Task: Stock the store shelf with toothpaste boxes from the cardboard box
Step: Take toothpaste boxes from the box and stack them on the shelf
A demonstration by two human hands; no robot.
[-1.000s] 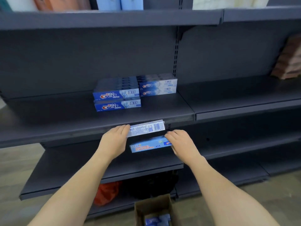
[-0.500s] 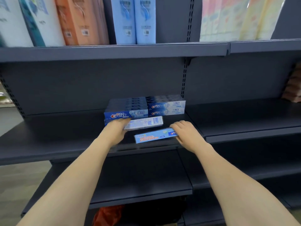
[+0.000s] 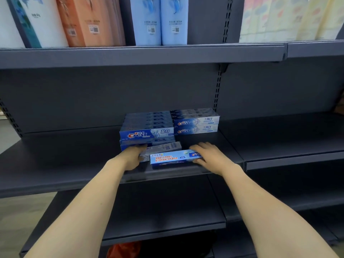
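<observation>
Two stacks of Crest toothpaste boxes stand on the dark middle shelf [image 3: 74, 164]: a dark blue stack [image 3: 147, 130] on the left and a lighter stack [image 3: 195, 121] on the right. My left hand [image 3: 133, 155] grips a pale toothpaste box [image 3: 163, 147] by its left end, pressed against the front of the dark blue stack. My right hand [image 3: 210, 155] holds a light blue toothpaste box [image 3: 171, 158] by its right end, lying near the shelf's front edge. The cardboard box is out of view.
The upper shelf [image 3: 141, 54] carries tall white, orange and light blue packs [image 3: 160, 21] and pastel packs at the right. A lower shelf [image 3: 163, 216] juts out beneath my arms. Something orange-red [image 3: 124, 250] lies at the bottom. The shelf bay at the right [image 3: 290, 142] is bare.
Both hands have carried their toothpaste boxes up from below the shelf edge onto the middle shelf, toward the stacks. The view has tilted upward, and the cardboard box has dropped out of view.
</observation>
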